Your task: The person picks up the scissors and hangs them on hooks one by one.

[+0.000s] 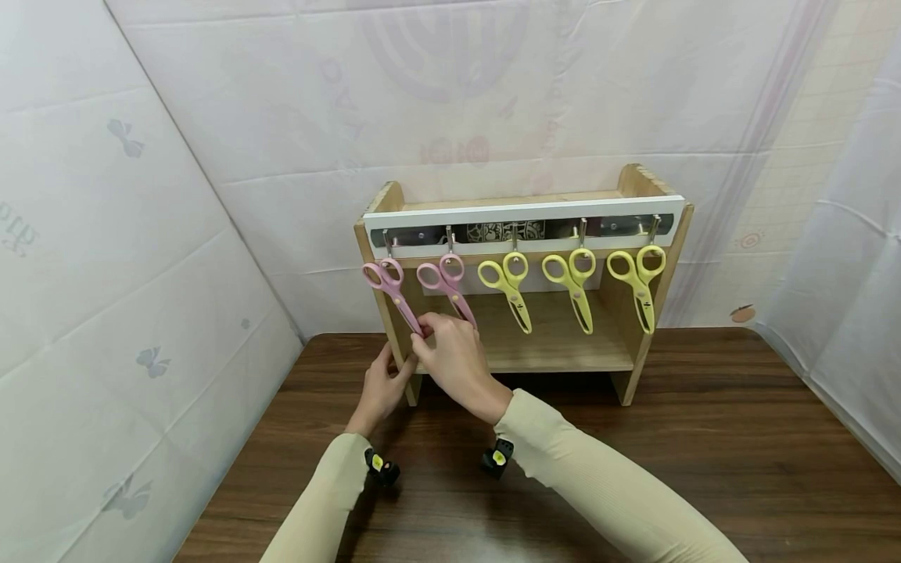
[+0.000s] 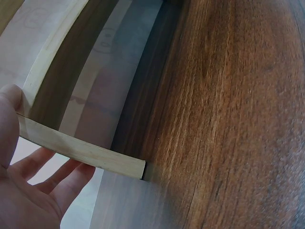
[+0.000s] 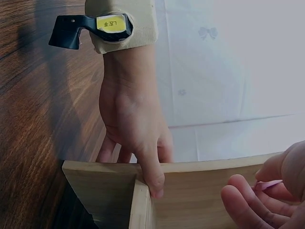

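Two pink scissors and three yellow scissors hang by their finger loops from hooks along the front of a wooden rack [image 1: 556, 344]. At the far left, the pink scissors [image 1: 396, 300] have their blade tip pinched by my right hand [image 1: 457, 360]. Beside them hang the second pink scissors [image 1: 450, 288], their tip partly behind that hand. My left hand [image 1: 380, 395] grips the rack's left side panel [image 2: 86, 149], thumb at the shelf edge and fingers on the outer face. In the right wrist view, a pink tip [image 3: 269, 184] shows between the right fingers.
Farther right hang the yellow scissors [image 1: 511, 297], several hooks being fixed to a white board [image 1: 528, 214]. The rack stands on a dark wooden table [image 1: 732, 438]. Pale patterned cloth [image 1: 281, 94] covers the walls behind and at the sides.
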Motion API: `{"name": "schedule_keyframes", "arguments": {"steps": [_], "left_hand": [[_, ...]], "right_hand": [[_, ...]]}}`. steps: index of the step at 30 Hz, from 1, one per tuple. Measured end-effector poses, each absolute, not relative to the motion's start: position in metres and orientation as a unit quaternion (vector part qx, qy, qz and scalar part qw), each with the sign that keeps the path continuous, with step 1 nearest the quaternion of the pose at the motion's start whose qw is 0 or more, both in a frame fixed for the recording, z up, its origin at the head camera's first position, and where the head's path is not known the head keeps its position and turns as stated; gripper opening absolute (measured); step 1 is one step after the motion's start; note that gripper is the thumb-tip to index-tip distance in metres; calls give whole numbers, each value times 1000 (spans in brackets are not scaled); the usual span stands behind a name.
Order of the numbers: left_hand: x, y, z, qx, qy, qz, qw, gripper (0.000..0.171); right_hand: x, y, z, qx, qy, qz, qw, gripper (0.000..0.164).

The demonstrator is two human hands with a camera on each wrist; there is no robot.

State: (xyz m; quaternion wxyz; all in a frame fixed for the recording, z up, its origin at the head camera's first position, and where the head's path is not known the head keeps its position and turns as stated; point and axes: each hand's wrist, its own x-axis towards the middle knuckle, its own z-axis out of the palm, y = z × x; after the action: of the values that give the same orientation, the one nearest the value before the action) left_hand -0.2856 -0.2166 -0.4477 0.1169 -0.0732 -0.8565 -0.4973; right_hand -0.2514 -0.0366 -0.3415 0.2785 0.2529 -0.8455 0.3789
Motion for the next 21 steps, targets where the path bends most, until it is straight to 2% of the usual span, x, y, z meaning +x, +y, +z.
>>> {"name": "schedule_keyframes", "arguments": {"steps": [10, 14, 18, 21], "left_hand": [[-287, -216, -449, -77, -856, -497, 118, 53], [-285, -218, -449, -77, -854, -501, 117, 53], [-283, -221, -451, -80, -856, -495, 123, 50], [-280, -223, -451, -88, -863, -481, 128, 48]], "right_hand": [[-250, -36, -342, 253, -849, 370, 280, 15], [-245, -33, -343, 262, -859, 346, 271, 32], [-235, -28, -343, 278, -875, 320, 234, 55], [-226, -23, -342, 286, -888, 295, 208, 66]]}}
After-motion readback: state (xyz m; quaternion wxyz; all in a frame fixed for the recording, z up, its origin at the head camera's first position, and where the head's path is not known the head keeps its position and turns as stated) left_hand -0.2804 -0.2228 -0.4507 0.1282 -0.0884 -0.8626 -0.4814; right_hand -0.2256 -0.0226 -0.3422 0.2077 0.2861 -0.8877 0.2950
